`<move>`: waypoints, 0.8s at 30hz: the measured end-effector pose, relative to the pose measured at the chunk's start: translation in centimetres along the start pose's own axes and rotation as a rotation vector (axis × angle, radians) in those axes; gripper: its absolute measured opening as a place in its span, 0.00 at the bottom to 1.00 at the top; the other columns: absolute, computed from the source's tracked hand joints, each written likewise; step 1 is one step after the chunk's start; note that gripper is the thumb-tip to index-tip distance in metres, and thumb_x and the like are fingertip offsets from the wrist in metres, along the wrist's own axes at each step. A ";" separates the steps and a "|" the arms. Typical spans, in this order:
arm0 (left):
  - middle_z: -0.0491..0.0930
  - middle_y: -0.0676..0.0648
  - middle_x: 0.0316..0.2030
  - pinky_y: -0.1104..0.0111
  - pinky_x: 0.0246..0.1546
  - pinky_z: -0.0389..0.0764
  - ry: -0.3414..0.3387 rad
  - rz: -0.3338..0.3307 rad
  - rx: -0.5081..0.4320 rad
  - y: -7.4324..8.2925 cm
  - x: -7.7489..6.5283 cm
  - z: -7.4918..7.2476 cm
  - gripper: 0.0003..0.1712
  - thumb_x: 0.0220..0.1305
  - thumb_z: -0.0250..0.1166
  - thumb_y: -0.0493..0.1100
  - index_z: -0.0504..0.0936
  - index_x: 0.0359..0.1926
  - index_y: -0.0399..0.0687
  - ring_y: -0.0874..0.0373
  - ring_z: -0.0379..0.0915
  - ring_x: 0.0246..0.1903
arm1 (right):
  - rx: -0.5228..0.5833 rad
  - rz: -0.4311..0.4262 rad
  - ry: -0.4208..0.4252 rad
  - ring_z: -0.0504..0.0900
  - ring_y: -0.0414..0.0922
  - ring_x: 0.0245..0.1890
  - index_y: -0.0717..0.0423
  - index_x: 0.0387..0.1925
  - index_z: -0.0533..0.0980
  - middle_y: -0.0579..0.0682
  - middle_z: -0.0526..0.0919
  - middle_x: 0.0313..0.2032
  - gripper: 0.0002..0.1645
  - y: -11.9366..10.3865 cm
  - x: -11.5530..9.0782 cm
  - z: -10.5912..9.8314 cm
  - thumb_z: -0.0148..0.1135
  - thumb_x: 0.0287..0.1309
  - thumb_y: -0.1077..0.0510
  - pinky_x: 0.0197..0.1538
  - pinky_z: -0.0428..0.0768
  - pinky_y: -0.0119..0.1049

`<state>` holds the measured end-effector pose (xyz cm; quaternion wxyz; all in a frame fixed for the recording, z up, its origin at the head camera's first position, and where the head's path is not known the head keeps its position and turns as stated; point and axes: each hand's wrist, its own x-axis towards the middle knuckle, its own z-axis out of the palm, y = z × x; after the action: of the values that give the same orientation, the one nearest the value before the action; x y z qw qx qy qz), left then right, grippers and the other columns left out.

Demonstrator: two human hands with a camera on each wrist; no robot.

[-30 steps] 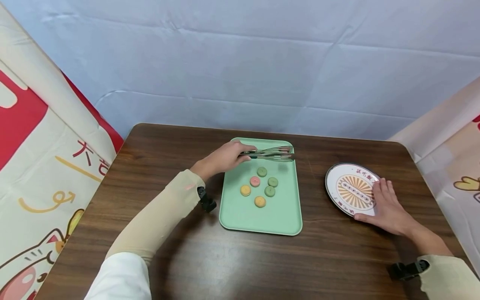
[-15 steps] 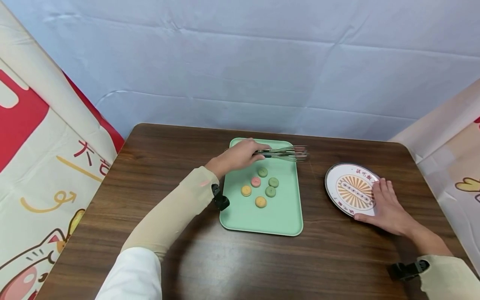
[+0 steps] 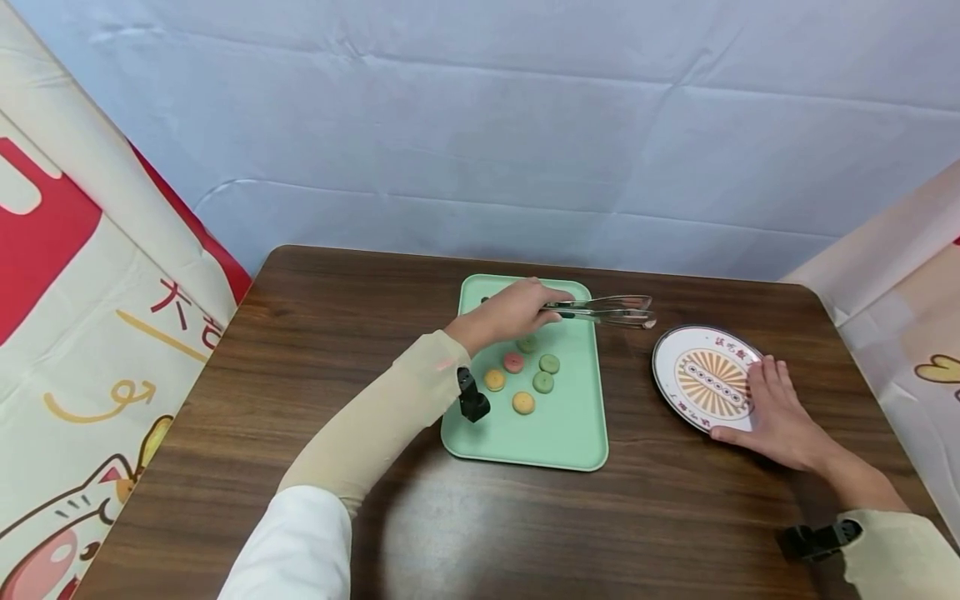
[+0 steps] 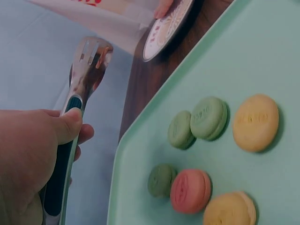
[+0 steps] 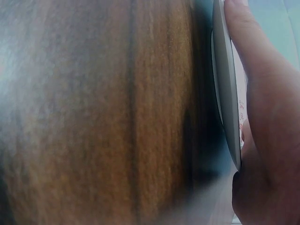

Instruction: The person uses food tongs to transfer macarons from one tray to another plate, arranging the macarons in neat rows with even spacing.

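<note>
My left hand (image 3: pixel 513 315) grips a pair of metal tongs (image 3: pixel 607 310) with dark handle grips, held over the back of a mint-green tray (image 3: pixel 562 437). The tongs point right, their heads out past the tray's right edge. On the tray lie three green macarons (image 4: pixel 208 118), a pink macaron (image 4: pixel 190 191) and two yellow macarons (image 4: pixel 256 123). My right hand (image 3: pixel 783 421) rests on the right rim of a round white plate (image 3: pixel 686 343) with an orange ray pattern, fingers straight and thumb along the near edge. From the right wrist, the plate (image 5: pixel 227 79) shows edge-on.
Tray and plate stand on a dark wooden table (image 3: pixel 360 300), with a strip of bare wood between them. A pale blue cloth (image 3: pixel 480 150) hangs behind the table. Printed cloths (image 3: pixel 97 400) close off the left and right sides.
My left hand has moved right with the tongs, whose heads went from above the tray to beyond its right edge. The right hand and plate stay in place.
</note>
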<state>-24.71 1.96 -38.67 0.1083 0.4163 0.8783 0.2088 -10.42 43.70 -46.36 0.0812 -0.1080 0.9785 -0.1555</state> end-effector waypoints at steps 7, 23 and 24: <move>0.83 0.50 0.58 0.67 0.70 0.60 -0.008 -0.005 0.042 1.0 1.1 0.4 0.26 0.79 0.55 0.47 0.70 0.74 0.48 0.59 0.78 0.51 | -0.003 0.007 -0.012 0.18 0.71 0.73 0.82 0.72 0.28 0.82 0.23 0.71 0.80 0.2 0.0 0.1 0.71 0.55 0.34 0.73 0.22 0.57; 0.84 0.52 0.45 0.68 0.65 0.66 -0.015 0.007 0.055 3.3 3.5 1.9 0.26 0.80 0.54 0.48 0.70 0.74 0.50 0.57 0.75 0.58 | -0.011 -0.001 0.005 0.19 0.72 0.73 0.84 0.72 0.29 0.84 0.25 0.71 0.81 0.2 -0.2 0.0 0.73 0.54 0.35 0.73 0.22 0.57; 0.85 0.52 0.42 0.68 0.65 0.67 -0.017 0.003 0.054 3.5 3.7 2.0 0.26 0.79 0.54 0.48 0.70 0.74 0.50 0.57 0.75 0.58 | -0.011 -0.002 0.005 0.19 0.72 0.73 0.84 0.72 0.30 0.84 0.25 0.71 0.81 0.2 -0.2 0.0 0.73 0.54 0.35 0.73 0.22 0.57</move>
<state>-23.94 7.37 -38.97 0.1041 0.4223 0.8819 0.1818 -10.26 43.93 -46.40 0.0779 -0.1092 0.9795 -0.1504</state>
